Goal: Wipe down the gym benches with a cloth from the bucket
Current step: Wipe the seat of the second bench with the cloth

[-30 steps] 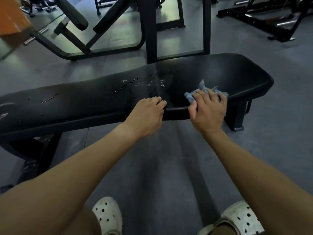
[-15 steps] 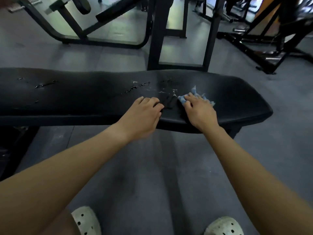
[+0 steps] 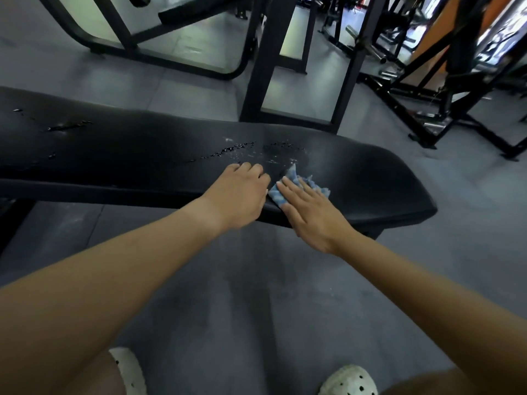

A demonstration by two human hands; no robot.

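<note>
A long black padded bench (image 3: 119, 155) runs across the view, with water droplets and white flecks (image 3: 242, 151) near its middle. My right hand (image 3: 309, 213) lies flat with straight fingers on a blue-and-white cloth (image 3: 296, 185) and presses it onto the pad near the front edge. My left hand (image 3: 238, 195) rests on the bench's front edge just left of the cloth, its fingers curled loosely on the pad. The bucket is out of sight.
Black steel uprights of a rack (image 3: 265, 61) stand right behind the bench. More machine frames (image 3: 445, 89) crowd the back right. Grey rubber floor (image 3: 256, 295) spreads in front, with my white clogs (image 3: 349, 380) at the bottom.
My right hand has slid the cloth leftward along the pad, close to my left hand, and its fingers have flattened. The view has swung to the right.
</note>
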